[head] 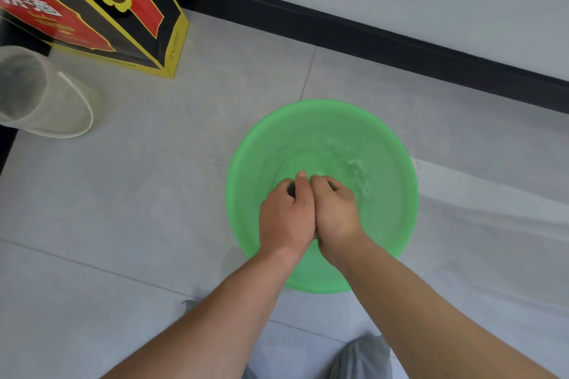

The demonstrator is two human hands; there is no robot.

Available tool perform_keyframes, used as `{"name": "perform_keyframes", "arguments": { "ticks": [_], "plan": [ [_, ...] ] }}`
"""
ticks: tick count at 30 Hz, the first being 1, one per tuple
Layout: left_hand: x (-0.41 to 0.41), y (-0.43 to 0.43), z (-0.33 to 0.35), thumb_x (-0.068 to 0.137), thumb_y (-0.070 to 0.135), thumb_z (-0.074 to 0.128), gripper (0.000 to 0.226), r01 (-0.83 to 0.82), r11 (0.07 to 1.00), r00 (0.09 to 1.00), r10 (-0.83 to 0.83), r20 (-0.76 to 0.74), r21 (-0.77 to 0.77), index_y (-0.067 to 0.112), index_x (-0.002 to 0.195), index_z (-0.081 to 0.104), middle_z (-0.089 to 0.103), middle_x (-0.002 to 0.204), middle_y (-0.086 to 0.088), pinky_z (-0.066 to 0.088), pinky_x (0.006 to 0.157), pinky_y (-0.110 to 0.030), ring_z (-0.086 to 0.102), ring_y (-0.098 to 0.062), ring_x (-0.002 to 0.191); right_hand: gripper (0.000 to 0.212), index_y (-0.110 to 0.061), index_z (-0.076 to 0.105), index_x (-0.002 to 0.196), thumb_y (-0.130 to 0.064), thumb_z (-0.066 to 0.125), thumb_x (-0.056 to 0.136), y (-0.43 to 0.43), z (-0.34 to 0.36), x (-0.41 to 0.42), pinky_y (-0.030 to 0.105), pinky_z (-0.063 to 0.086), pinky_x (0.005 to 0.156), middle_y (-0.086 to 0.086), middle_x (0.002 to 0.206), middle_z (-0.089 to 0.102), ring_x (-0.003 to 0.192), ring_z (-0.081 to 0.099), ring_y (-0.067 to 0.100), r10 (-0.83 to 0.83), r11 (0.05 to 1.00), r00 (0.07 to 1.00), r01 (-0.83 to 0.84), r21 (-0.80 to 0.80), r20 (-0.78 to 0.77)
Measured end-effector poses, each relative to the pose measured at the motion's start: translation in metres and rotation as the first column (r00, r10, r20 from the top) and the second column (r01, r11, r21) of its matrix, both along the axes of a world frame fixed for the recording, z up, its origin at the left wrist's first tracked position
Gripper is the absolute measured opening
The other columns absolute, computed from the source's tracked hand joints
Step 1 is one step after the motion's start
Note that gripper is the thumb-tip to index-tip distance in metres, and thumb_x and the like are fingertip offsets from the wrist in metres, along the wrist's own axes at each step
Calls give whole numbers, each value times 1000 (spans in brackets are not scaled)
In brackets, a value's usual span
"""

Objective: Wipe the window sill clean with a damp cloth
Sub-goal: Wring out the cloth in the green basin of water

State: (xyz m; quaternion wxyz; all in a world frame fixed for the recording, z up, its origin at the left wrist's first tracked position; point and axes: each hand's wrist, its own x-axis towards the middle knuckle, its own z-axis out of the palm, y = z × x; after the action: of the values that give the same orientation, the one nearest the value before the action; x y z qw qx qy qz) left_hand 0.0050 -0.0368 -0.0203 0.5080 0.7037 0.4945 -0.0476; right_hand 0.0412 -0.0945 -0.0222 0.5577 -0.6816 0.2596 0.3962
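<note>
A green plastic basin (pixel 388 135) with water in it stands on the grey tiled floor. Over its near half my left hand (pixel 284 215) and my right hand (pixel 334 211) are pressed side by side, fingers curled down around a dark cloth (pixel 291 191). Only small dark bits of the cloth show between the fingers; the rest is hidden inside the fists. The water beyond the hands is ruffled and foamy. No window sill is in view.
A black, red and yellow carton (pixel 123 9) stands at the upper left against the wall. A clear plastic container (pixel 43 95) lies on its side left of the basin. A dark skirting board (pixel 369 31) runs along the white wall. My knee (pixel 360 357) shows at the bottom.
</note>
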Motion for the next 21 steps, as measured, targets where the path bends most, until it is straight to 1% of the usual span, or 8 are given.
{"name": "perform_keyframes", "arguments": {
  "ticks": [3, 6, 10, 14, 16, 18, 20, 21],
  "plan": [
    [2, 2, -3, 98, 39, 44, 47, -12, 999, 1000, 12, 0, -39, 11, 61, 54, 60, 57, -1, 48, 58, -38, 60, -25, 61, 15, -11, 47, 68, -12, 51, 83, 2, -3, 1, 27, 26, 49, 11, 68, 40, 64, 35, 23, -17, 1000, 1000, 17, -26, 1],
    [3, 5, -4, 97, 32, 46, 45, -25, 998, 1000, 26, 12, -57, 13, 56, 47, 51, 51, 2, 41, 54, -36, 51, -23, 54, 29, -19, 36, 59, -10, 49, 83, 6, -4, 3, 28, 22, 49, 8, 61, 33, 60, 30, 21, -44, 998, 999, 44, -48, 5],
    [5, 6, -4, 92, 24, 47, 42, -54, 996, 999, 54, -4, -68, 15, 52, 39, 41, 45, 6, 32, 52, -31, 40, -21, 51, 32, -21, 32, 56, -9, 48, 81, 8, -3, 3, 29, 19, 50, 5, 57, 29, 58, 25, 19, -51, 997, 998, 52, -54, 23],
    [4, 3, 0, 91, 21, 46, 40, -77, 993, 996, 72, -49, -85, 15, 52, 39, 42, 47, 5, 32, 53, -32, 40, -22, 52, 35, -20, 28, 54, -5, 45, 80, 6, 1, 1, 31, 18, 51, 2, 55, 25, 57, 22, 19, -41, 998, 998, 44, -50, 49],
    [1, 2, 7, 94, 25, 45, 37, -76, 994, 995, 71, -64, -77, 15, 58, 43, 49, 56, 1, 35, 56, -34, 45, -24, 57, 31, -17, 32, 58, -6, 48, 83, 1, 5, 0, 31, 21, 52, 2, 56, 28, 59, 25, 19, 37, 997, 994, -30, -72, 99],
    [-5, 1, 14, 96, 32, 45, 32, -41, 994, 997, 35, -63, -104, 15, 69, 49, 56, 66, 0, 43, 62, -37, 53, -25, 66, 28, -13, 40, 65, -11, 52, 90, -6, 13, -1, 31, 29, 55, 3, 61, 36, 60, 33, 18, 140, 987, 978, -126, -95, 155],
    [-11, 3, 18, 94, 41, 49, 26, -23, 982, 999, 15, -45, -189, 19, 79, 52, 61, 76, 1, 54, 72, -42, 61, -25, 76, 23, -9, 54, 75, -19, 56, 95, -15, 22, 0, 32, 42, 63, 4, 70, 52, 65, 47, 17, 192, 980, 965, -178, -91, 180],
    [-14, 4, 20, 92, 42, 51, 23, -28, 969, 999, 18, -46, -247, 21, 84, 54, 63, 81, 2, 56, 76, -47, 64, -24, 81, 18, -10, 62, 82, -21, 57, 95, -19, 26, 1, 32, 47, 70, 2, 77, 61, 72, 55, 15, 211, 976, 960, -198, -87, 184]
  ]
}}
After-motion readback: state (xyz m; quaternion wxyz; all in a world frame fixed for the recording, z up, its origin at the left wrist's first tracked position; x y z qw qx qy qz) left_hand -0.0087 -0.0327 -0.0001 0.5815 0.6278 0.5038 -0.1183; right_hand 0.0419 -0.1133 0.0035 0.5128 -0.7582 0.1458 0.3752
